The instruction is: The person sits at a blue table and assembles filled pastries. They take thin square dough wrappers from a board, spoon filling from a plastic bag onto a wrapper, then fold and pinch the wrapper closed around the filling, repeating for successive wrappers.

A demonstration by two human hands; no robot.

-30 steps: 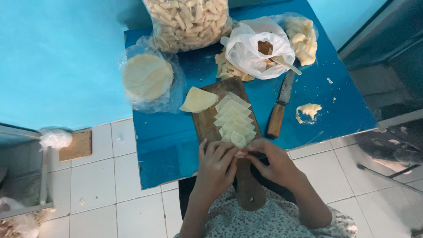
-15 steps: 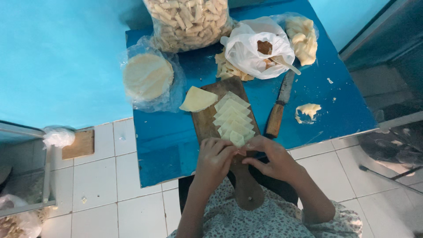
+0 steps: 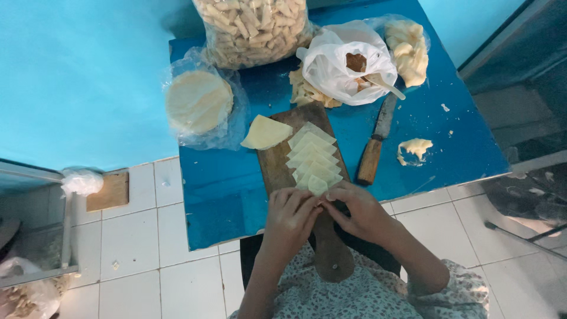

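Note:
My left hand (image 3: 289, 215) and my right hand (image 3: 357, 210) meet fingertip to fingertip at the near end of a wooden cutting board (image 3: 277, 159). Together they pinch the nearest pale dough square (image 3: 317, 186) of an overlapping row of dough squares (image 3: 313, 153) lying along the board. A larger dough wedge (image 3: 264, 133) rests at the board's far left corner. The board's handle (image 3: 332, 260) runs toward my lap under my wrists.
A blue table (image 3: 218, 183) holds a wooden-handled knife (image 3: 375, 142) right of the board, a dough scrap (image 3: 415, 147), a bagged stack of round wrappers (image 3: 198, 101), a bag of rolled sticks (image 3: 254, 23), a white bag with filling and a spoon (image 3: 348, 62), and a bag of dough (image 3: 407, 50). White tiled floor lies below.
Both hands have shifted slightly toward me while their fingertips keep working the nearest dough square. Nothing else on the table has moved.

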